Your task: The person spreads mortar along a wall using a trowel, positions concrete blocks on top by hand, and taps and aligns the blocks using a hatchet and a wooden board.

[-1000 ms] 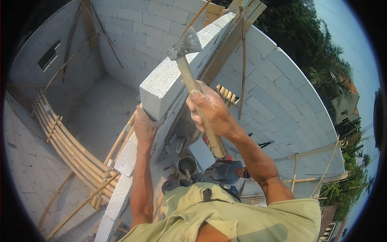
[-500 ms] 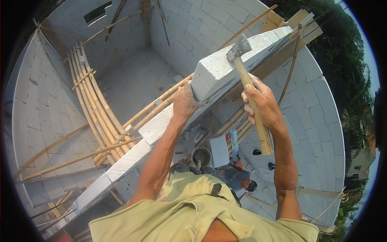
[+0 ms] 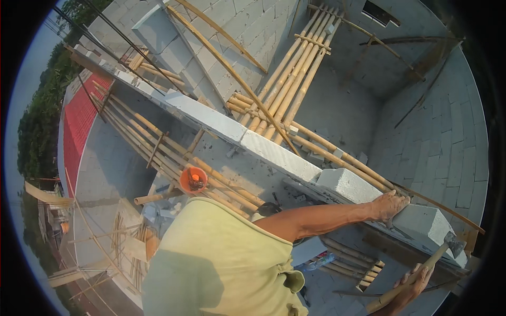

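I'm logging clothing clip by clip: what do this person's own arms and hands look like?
Left hand and right hand are ungloved. The pale yellow-green shirt is short-sleeved on the left, leaving that forearm bare; the right sleeve isn't distinguishable.

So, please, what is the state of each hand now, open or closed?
Left hand: open, against the block.
Right hand: closed, holding the hammer.

Pale block wall [image 3: 440, 142] right, dark rectangular window opening [image 3: 378, 14] in far wall [image 3: 363, 60], grey floor [image 3: 342, 116] below, daylight, trees [image 3: 34, 126] left.
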The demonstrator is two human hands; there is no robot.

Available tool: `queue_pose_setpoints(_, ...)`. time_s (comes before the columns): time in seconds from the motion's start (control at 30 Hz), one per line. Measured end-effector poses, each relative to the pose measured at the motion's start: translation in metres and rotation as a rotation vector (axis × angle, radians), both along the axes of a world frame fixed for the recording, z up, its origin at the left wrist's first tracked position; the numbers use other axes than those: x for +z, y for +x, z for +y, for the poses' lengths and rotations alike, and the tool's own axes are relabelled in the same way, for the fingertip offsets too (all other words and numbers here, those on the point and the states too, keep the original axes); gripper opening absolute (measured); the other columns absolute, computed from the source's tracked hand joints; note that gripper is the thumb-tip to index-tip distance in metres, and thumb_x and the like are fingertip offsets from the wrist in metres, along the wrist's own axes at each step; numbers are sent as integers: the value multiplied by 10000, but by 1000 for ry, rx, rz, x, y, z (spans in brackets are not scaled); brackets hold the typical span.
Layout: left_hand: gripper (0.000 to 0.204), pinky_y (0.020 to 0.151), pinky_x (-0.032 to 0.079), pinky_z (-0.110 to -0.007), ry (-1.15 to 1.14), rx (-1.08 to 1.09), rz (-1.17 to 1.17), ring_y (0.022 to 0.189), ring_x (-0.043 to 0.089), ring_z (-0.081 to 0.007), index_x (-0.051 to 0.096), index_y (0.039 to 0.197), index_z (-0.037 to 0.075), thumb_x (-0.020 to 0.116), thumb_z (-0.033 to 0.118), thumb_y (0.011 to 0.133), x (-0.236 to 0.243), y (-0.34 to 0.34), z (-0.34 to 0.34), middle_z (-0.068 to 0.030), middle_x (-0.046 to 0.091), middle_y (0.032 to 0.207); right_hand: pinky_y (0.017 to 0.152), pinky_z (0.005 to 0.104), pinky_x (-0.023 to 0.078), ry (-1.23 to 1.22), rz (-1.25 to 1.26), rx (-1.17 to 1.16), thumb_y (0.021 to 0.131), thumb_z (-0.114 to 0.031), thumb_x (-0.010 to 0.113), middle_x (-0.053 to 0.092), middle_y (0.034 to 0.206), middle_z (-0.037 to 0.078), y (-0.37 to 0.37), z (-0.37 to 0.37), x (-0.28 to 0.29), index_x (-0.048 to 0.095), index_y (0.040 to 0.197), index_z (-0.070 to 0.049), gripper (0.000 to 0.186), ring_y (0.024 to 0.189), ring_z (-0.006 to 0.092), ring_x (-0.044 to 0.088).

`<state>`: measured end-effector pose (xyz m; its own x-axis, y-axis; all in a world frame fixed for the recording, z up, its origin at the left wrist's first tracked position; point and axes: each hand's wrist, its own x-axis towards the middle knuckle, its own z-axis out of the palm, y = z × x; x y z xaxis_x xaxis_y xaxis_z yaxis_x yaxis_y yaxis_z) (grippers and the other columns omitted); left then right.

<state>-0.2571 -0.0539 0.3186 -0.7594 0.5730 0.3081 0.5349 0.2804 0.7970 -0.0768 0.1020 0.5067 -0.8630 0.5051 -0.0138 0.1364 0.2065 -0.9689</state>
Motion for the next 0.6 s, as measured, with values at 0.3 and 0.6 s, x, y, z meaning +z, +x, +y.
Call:
queue_pose_setpoints(0.3, 1215, 1137, 426, -524, -25, -5, 2, 1173, 653, -393, 367, 1463, -146, 998, 353, 553, 0, 14, 4, -260, 613, 1314, 318, 251, 441, -63, -27, 119, 1097, -300, 460, 479, 915, 38, 9, 28, -23, 268, 1556, -86, 542, 456, 79, 461)
queue_pose_setpoints(0.6, 971, 965, 555, -438, -25, 70, -55, 1071, 703, -423, 466, 1331, -28, 945, 442, 628, 14, 5, -31, -294, 695, 1121, 460, 262, 476, -273, 65, 175, 1114, -326, 465, 517, 870, 43, 76, -23, -67, 410, 1558, -57, 522, 562, 103, 528)
